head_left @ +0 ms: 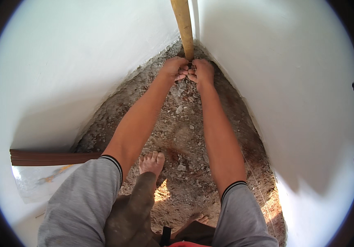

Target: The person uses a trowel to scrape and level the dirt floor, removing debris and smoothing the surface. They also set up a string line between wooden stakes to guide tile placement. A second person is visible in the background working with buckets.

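At upper centre, I see left hand (174, 68) and right hand (203, 71), fingers closed, pinching one thin pale string (191, 63) beside one yellowish pole (185, 26).

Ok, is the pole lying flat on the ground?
No, the pole stands up, with the left hand and the right hand close together at its lower end.

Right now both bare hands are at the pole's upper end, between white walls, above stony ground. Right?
No, wrong end: the head view shows the left hand and right hand at the lower end of the pole, between white walls, above stony ground.
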`<state>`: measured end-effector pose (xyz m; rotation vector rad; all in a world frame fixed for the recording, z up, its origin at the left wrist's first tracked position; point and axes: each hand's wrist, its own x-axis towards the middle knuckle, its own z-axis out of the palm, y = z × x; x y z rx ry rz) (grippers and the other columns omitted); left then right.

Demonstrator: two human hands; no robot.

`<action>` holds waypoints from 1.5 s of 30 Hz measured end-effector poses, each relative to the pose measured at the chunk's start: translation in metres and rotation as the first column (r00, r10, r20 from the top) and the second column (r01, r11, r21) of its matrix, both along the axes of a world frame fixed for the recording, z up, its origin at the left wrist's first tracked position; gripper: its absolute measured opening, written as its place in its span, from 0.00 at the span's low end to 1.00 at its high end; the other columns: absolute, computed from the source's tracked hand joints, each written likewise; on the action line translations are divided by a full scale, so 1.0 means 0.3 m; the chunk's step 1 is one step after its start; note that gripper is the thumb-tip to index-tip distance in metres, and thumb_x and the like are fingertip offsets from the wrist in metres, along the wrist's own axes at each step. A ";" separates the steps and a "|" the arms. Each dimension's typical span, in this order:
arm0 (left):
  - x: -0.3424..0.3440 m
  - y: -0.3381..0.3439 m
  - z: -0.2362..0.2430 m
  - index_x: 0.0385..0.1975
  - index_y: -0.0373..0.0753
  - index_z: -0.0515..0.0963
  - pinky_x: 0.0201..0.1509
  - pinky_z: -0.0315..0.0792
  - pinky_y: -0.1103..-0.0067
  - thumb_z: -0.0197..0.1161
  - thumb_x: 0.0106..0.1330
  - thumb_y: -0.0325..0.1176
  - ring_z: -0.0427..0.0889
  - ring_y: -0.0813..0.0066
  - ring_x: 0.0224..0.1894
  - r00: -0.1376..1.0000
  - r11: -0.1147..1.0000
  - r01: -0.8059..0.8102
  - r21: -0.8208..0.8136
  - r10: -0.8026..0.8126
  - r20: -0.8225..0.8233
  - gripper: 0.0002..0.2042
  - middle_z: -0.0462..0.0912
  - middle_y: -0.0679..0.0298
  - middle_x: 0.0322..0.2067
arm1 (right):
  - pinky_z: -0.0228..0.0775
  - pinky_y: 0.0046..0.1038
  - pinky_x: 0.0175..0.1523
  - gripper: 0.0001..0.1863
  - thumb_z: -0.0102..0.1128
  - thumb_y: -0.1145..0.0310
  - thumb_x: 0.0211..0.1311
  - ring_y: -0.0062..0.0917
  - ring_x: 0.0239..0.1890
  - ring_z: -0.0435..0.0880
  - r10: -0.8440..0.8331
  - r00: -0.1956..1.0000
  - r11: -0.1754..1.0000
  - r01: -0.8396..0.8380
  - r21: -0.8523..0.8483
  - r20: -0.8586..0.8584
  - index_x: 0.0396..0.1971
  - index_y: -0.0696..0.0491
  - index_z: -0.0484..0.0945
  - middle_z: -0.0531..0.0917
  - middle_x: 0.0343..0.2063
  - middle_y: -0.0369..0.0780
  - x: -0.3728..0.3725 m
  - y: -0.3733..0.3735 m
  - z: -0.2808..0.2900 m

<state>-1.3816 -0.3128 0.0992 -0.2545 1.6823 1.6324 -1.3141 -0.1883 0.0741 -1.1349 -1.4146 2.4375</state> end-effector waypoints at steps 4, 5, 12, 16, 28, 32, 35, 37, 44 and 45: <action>0.006 0.026 -0.013 0.39 0.42 0.80 0.33 0.76 0.76 0.66 0.66 0.38 0.84 0.74 0.29 0.990 0.992 -0.120 0.041 0.116 0.084 0.08 0.83 0.66 0.34 | 0.78 0.27 0.27 0.05 0.62 0.68 0.68 0.19 0.25 0.81 0.039 0.999 0.998 -0.039 -0.042 0.013 0.37 0.54 0.79 0.80 0.30 0.35 0.017 0.003 0.031; 0.006 0.027 -0.013 0.39 0.42 0.80 0.33 0.76 0.76 0.66 0.66 0.38 0.84 0.73 0.29 0.989 0.991 -0.126 0.038 0.123 0.084 0.09 0.83 0.65 0.35 | 0.79 0.28 0.27 0.06 0.62 0.68 0.69 0.20 0.24 0.82 0.072 0.997 0.997 -0.072 -0.041 0.016 0.37 0.54 0.79 0.80 0.30 0.35 0.020 0.005 0.037; -0.001 0.010 0.014 0.39 0.40 0.79 0.35 0.78 0.74 0.64 0.67 0.36 0.85 0.70 0.32 0.998 0.999 -0.030 -0.039 0.027 -0.060 0.08 0.82 0.63 0.33 | 0.80 0.27 0.27 0.06 0.60 0.67 0.71 0.20 0.26 0.83 0.124 0.991 0.990 -0.127 0.061 0.043 0.39 0.54 0.78 0.80 0.31 0.35 0.040 0.012 0.048; -0.022 -0.004 0.032 0.39 0.39 0.79 0.38 0.79 0.72 0.63 0.68 0.35 0.85 0.67 0.34 0.969 0.969 -0.246 0.004 0.246 0.025 0.07 0.82 0.62 0.33 | 0.80 0.26 0.26 0.07 0.61 0.67 0.71 0.20 0.25 0.83 0.126 0.991 0.989 -0.129 0.075 0.047 0.38 0.54 0.79 0.82 0.32 0.36 0.048 0.008 0.061; 0.006 0.002 0.044 0.47 0.39 0.86 0.38 0.75 0.78 0.68 0.71 0.30 0.85 0.78 0.36 0.992 0.992 -0.112 0.054 0.108 0.067 0.08 0.89 0.66 0.36 | 0.80 0.25 0.29 0.09 0.61 0.68 0.72 0.20 0.26 0.83 0.137 0.990 0.980 -0.140 0.142 0.026 0.43 0.59 0.82 0.84 0.33 0.39 0.075 -0.031 0.029; 0.018 0.004 0.022 0.51 0.37 0.83 0.42 0.76 0.78 0.67 0.72 0.27 0.86 0.75 0.40 0.990 0.988 -0.136 0.075 0.132 0.057 0.10 0.88 0.64 0.39 | 0.81 0.25 0.32 0.10 0.61 0.69 0.72 0.20 0.30 0.84 -0.012 1.000 0.998 0.013 0.055 -0.012 0.45 0.61 0.82 0.84 0.36 0.39 0.060 -0.028 0.033; 0.023 0.015 -0.002 0.51 0.37 0.81 0.43 0.77 0.78 0.66 0.72 0.27 0.86 0.74 0.41 0.983 0.976 -0.175 0.133 0.167 0.069 0.10 0.88 0.63 0.39 | 0.81 0.25 0.33 0.11 0.64 0.69 0.70 0.20 0.31 0.84 0.015 1.000 0.999 -0.014 0.048 -0.022 0.45 0.61 0.83 0.85 0.35 0.38 0.039 -0.023 0.040; 0.018 0.023 -0.015 0.49 0.38 0.81 0.42 0.77 0.78 0.67 0.72 0.26 0.86 0.73 0.40 0.980 0.966 -0.196 0.166 0.185 0.078 0.09 0.88 0.63 0.39 | 0.81 0.25 0.33 0.11 0.65 0.69 0.68 0.20 0.31 0.85 0.013 1.000 0.998 -0.013 0.065 0.009 0.43 0.60 0.84 0.86 0.34 0.38 0.025 -0.021 0.038; 0.008 0.040 -0.040 0.39 0.40 0.80 0.39 0.77 0.78 0.67 0.66 0.23 0.85 0.73 0.35 0.976 0.966 -0.211 0.151 0.201 0.078 0.06 0.87 0.63 0.34 | 0.79 0.26 0.30 0.08 0.66 0.71 0.63 0.20 0.26 0.83 0.007 0.999 0.987 -0.001 0.158 -0.035 0.37 0.60 0.85 0.85 0.28 0.37 -0.010 -0.011 -0.022; 0.008 0.043 -0.040 0.38 0.41 0.79 0.39 0.77 0.78 0.67 0.66 0.22 0.85 0.73 0.34 0.972 0.964 -0.228 0.141 0.217 0.084 0.06 0.87 0.63 0.33 | 0.79 0.26 0.30 0.09 0.66 0.71 0.63 0.20 0.25 0.83 0.014 0.999 0.984 -0.007 0.178 -0.034 0.38 0.60 0.85 0.85 0.29 0.37 -0.012 -0.008 -0.028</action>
